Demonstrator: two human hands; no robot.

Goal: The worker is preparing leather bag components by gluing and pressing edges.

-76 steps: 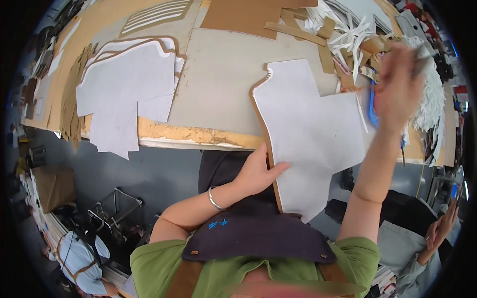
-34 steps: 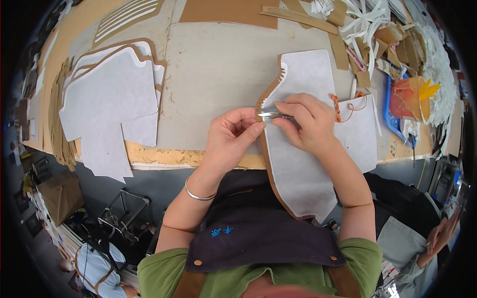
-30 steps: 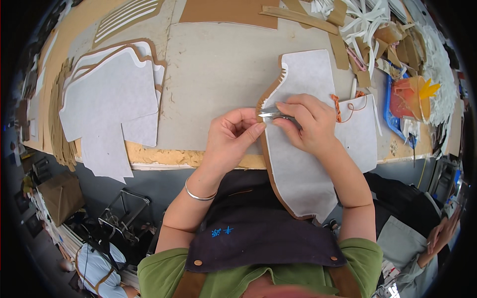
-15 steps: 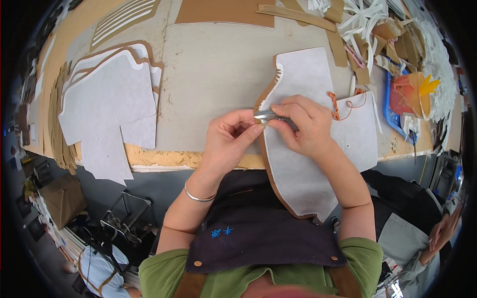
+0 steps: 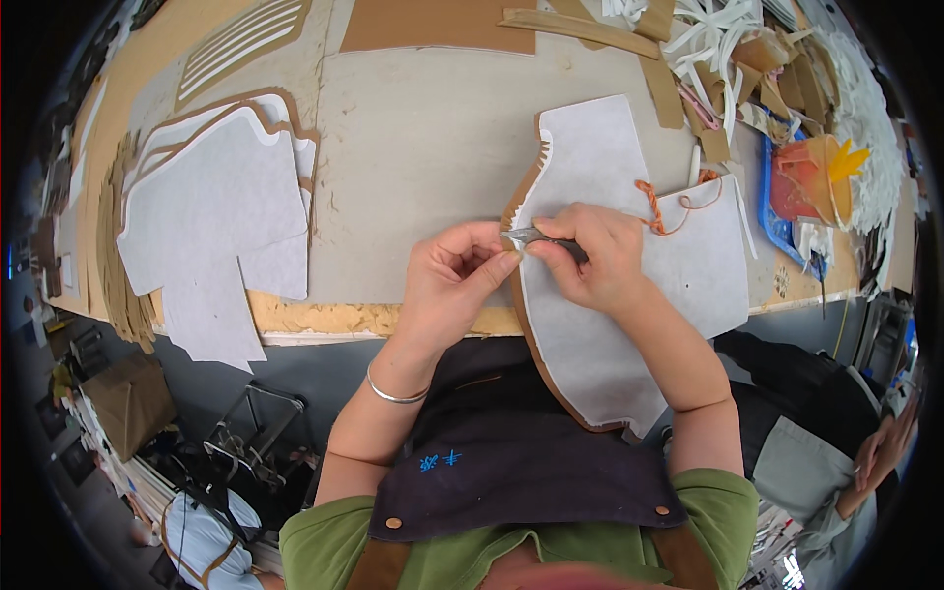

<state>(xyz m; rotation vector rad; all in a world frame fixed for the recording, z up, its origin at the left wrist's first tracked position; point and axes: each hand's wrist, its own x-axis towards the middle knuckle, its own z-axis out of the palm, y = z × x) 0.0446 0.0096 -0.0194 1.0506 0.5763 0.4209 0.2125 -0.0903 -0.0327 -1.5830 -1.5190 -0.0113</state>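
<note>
As left fingers [image 5: 495, 272] pinch a panel [image 5: 598, 334], right fingers [image 5: 570, 222] clamp snips [image 5: 532, 235], more notches [image 5: 543, 155] than earlier.

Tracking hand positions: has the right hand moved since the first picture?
Yes: the right hand has moved left, away from the blue tray.

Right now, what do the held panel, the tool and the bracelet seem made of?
Panel: white backing, perhaps paper or fabric, being flat and matte; brown edge supple-looking, possibly leather. Tool: metal, likely steel, from its grey sheen. Bracelet: polished silvery metal, given its bright highlights.
</note>
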